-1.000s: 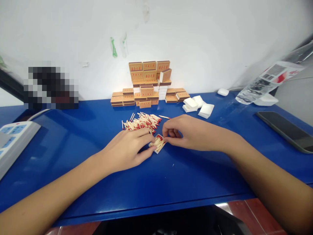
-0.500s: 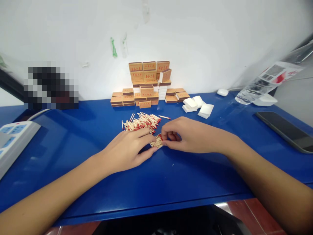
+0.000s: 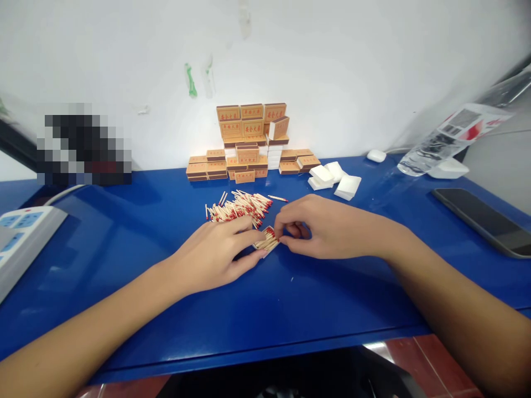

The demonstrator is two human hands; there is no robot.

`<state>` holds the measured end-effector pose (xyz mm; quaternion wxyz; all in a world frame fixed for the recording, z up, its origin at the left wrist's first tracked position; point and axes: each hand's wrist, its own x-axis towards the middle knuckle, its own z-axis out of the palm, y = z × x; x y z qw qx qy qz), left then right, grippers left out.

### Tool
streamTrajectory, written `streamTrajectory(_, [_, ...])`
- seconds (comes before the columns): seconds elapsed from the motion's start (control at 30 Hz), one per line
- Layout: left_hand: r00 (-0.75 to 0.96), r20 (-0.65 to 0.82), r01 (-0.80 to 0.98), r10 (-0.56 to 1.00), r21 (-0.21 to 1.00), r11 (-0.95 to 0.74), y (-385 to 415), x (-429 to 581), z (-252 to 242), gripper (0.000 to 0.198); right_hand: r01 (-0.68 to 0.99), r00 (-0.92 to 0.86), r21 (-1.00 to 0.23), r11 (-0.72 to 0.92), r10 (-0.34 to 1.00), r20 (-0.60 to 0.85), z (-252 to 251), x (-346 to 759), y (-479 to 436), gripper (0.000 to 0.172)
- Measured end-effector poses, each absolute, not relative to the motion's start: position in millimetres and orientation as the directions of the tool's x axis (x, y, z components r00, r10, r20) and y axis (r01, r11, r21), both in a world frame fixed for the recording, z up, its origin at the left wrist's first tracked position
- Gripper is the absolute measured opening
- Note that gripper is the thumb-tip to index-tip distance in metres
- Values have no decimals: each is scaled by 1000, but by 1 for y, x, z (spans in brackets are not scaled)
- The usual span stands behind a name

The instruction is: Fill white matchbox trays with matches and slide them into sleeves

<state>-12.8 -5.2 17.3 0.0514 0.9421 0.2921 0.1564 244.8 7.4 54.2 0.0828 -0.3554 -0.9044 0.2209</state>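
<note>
A small matchbox tray [image 3: 266, 252] filled with red-tipped matches [image 3: 269, 235] rests on the blue table. My left hand [image 3: 222, 249] grips its left side, with the thumb along the near edge and fingers over the far side. At the tray's right end, my right hand [image 3: 315, 226] is closed in a pinch, fingertips against or very near the matches there. What lies between those fingertips, if anything, is too small to make out. Just beyond my left hand spreads a loose heap of matches [image 3: 243, 205], partly hidden by its fingers.
Orange matchboxes [image 3: 253, 129] are stacked against the white wall. White trays [image 3: 347, 187] lie to their right. A phone [image 3: 485, 221], a plastic bottle [image 3: 435, 138] and a white earbud case [image 3: 376, 156] are at the right. A white-and-blue device [image 3: 29, 237] sits far left.
My right hand's fingertips have drawn slightly back from the tray, so more of its right end and the matches shows. My left hand keeps its hold. The view has shifted slightly.
</note>
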Motion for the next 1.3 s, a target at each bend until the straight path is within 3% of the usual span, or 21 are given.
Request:
streamTrajectory(0.27, [803, 301, 496, 515, 143, -856, -7, -13, 19, 28, 574, -759, -447, 686, 651, 23, 53, 245, 7, 14])
streamTrajectory(0.57, [799, 363, 474, 479, 110, -873, -8, -13, 17, 27, 619, -697, -439, 652, 713, 77, 50, 245, 11, 14])
streamTrajectory(0.77, [789, 342, 514, 510, 89, -853, -7, -12, 17, 28, 738, -454, -411, 536, 844, 286, 28, 242, 25, 12])
streamTrajectory(0.87, [744, 383, 555, 547, 99, -826, -8, -11, 17, 30, 780, -328, -438, 447, 888, 322, 19, 236, 37, 10])
streamTrajectory(1.03, [712, 343, 619, 612, 104, -778, -7, -9, 13, 46, 861, -193, -431, 271, 957, 217, 22, 236, 62, 9])
streamTrajectory(1.3, [706, 272, 653, 654, 106, -750, -9, -7, 13, 38, 829, -395, -422, 368, 919, 25, 19, 256, 79, 11])
